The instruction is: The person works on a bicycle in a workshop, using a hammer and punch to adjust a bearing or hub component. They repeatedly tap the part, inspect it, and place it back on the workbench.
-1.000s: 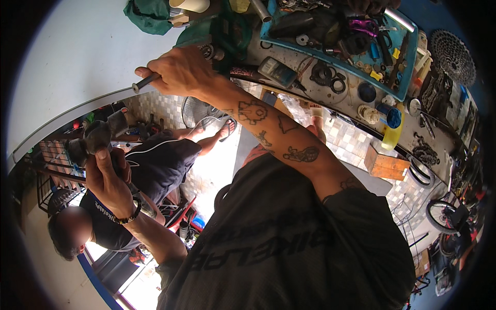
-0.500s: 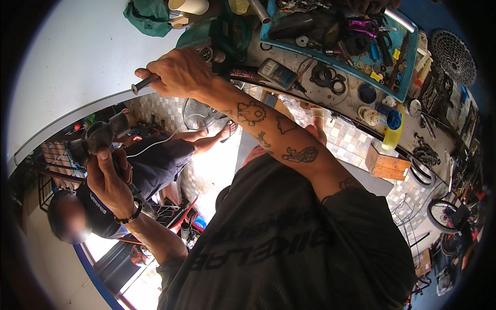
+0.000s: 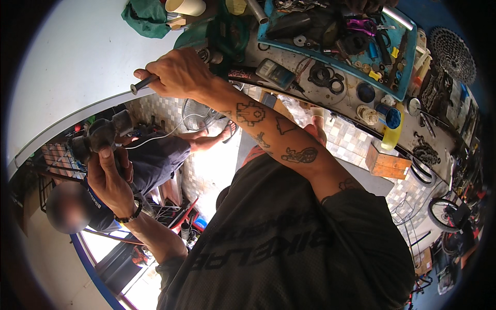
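A bicycle repair workshop: at one o'clock, a blue tool tray (image 3: 408, 62) crowded with bearings and small parts; at two o'clock, a cassette sprocket (image 3: 453, 54); at four o'clock, a bicycle wheel (image 3: 443, 214).

A blue tray (image 3: 408, 67) is lying on the cluttered workbench (image 3: 356, 98), holding black rings, tools and small parts, with a yellow bottle (image 3: 391, 135) and a wooden block (image 3: 386, 164) sitting near it. A green cloth (image 3: 147, 18) is bunching beside a paper cup (image 3: 186, 6). Another person in a dark shirt (image 3: 150, 163) is sitting near a fan (image 3: 192, 114).
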The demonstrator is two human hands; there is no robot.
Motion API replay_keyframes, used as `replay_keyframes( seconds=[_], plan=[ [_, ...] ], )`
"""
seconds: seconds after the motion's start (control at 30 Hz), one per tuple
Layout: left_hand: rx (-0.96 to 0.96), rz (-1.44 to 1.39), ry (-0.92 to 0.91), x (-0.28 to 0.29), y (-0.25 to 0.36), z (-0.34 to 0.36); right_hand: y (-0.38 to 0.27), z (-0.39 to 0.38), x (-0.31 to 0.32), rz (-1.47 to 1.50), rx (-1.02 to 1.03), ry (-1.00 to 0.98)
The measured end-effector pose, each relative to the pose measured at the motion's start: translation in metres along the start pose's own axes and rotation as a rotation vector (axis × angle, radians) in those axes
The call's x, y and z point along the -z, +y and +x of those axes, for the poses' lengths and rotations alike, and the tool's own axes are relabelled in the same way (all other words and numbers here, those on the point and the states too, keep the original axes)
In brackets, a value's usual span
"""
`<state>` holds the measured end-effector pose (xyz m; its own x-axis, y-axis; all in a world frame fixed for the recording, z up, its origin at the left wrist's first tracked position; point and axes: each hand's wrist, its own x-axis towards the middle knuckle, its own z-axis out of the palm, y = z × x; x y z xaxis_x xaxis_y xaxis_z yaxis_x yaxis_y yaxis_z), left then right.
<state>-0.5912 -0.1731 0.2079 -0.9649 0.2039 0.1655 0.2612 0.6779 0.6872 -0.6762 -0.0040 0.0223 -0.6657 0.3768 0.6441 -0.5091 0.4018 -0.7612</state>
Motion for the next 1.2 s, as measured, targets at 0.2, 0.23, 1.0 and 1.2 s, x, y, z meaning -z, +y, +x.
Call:
replay_keyframes(
  seconds=[0.2,0.23,1.0,1.2],
  plan=[
    [0.017,-0.009,-0.004,0.002,-0.001,0.0,0.002,-0.001,0.001,0.011,0.015,0.005],
    [0.012,-0.008,-0.007,0.002,-0.001,0.0,0.002,-0.001,0.002,0.014,0.013,0.004],
    [-0.263,0.169,0.624,0.0,0.049,0.015,0.007,-0.002,0.005,0.004,-0.016,-0.073],
    [-0.392,0.787,-0.142,-0.05,-0.008,0.028,0.006,-0.004,0.01,0.19,-0.281,-0.142]
  ],
)
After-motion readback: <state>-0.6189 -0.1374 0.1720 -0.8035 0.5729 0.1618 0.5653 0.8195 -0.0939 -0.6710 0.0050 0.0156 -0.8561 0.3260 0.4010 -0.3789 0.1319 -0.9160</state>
